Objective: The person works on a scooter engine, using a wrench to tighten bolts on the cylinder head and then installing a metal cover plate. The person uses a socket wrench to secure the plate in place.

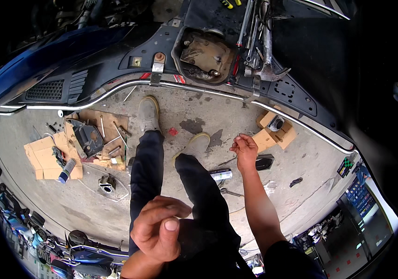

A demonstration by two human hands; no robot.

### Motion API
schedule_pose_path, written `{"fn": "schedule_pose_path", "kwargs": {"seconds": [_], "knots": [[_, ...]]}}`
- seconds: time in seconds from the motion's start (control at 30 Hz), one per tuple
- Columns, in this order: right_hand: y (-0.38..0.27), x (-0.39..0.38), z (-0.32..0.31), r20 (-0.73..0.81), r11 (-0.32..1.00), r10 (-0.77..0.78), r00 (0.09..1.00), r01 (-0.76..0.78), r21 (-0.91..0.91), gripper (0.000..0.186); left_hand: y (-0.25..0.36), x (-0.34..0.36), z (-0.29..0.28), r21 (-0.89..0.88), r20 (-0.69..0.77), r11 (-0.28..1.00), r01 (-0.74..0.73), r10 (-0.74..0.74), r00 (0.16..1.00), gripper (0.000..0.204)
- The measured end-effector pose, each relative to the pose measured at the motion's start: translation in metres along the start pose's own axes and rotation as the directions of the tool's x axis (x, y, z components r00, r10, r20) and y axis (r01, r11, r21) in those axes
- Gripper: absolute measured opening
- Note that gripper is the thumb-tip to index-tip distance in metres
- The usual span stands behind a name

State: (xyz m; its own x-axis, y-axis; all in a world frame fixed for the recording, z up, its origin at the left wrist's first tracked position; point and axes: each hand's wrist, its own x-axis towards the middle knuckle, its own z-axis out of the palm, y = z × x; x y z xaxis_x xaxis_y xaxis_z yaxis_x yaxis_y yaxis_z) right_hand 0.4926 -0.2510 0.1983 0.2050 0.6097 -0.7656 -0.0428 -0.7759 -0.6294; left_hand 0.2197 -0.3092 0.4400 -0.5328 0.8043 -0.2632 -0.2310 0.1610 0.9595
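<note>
My left hand (157,228) is close to the camera at the bottom middle, its fingers curled toward the thumb; whether anything is inside is hidden. My right hand (245,149), farther forward on the right, pinches a small thin item too small to name. It is over the concrete floor, above a dark oblong part (264,162) and a spray can (222,174). Ahead, a grimy metal cover (203,58) sits on the vehicle's black panel (317,53), beside a hammer (267,69) and several wrenches (250,37). My legs and shoes are below the bent chrome rail (199,88).
On the floor at left lie flattened cardboard (40,158), a dark plastic part (87,135), a blue can (67,171) and a metal cylinder block (107,185). An open carton (266,139) holds a metal part at right. Motorbikes (89,260) line the lower left; a doorway (348,237) is lower right.
</note>
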Motion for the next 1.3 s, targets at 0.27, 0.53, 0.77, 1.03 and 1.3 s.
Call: {"fn": "schedule_pose_path", "kwargs": {"seconds": [0.27, 0.53, 0.77, 1.03, 1.3], "knots": [[-0.115, -0.108, 0.09, 0.581, 0.995, -0.063, 0.811, 0.097, -0.028, 0.013, -0.011, 0.034, -0.029, 0.072, 0.061, 0.92, 0.386, -0.39, 0.919, 0.026], [-0.157, -0.164, 0.154, 0.878, 0.973, 0.016, 0.478, 0.196, -0.124, 0.019, 0.001, 0.004, -0.025, 0.104, -0.129, 0.982, 0.159, -0.145, 0.981, 0.024], [-0.065, -0.134, 0.218, 0.853, 0.863, 0.436, 0.288, 0.135, -0.487, 0.041, 0.02, -0.055, -0.074, 0.393, -0.464, 0.919, -0.04, 0.235, 0.854, 0.013], [0.192, -0.082, 0.355, 0.881, -0.016, 0.443, 0.165, 0.984, -0.176, 0.027, -0.067, -0.111, -0.084, 0.1, -0.839, 0.989, -0.112, 0.144, 0.525, 0.02], [0.329, -0.049, 0.421, 0.867, -0.316, 0.498, 0.017, 0.935, 0.163, 0.024, -0.094, -0.123, -0.129, 0.055, -0.841, 0.997, -0.048, 0.073, 0.536, 0.024]]}}
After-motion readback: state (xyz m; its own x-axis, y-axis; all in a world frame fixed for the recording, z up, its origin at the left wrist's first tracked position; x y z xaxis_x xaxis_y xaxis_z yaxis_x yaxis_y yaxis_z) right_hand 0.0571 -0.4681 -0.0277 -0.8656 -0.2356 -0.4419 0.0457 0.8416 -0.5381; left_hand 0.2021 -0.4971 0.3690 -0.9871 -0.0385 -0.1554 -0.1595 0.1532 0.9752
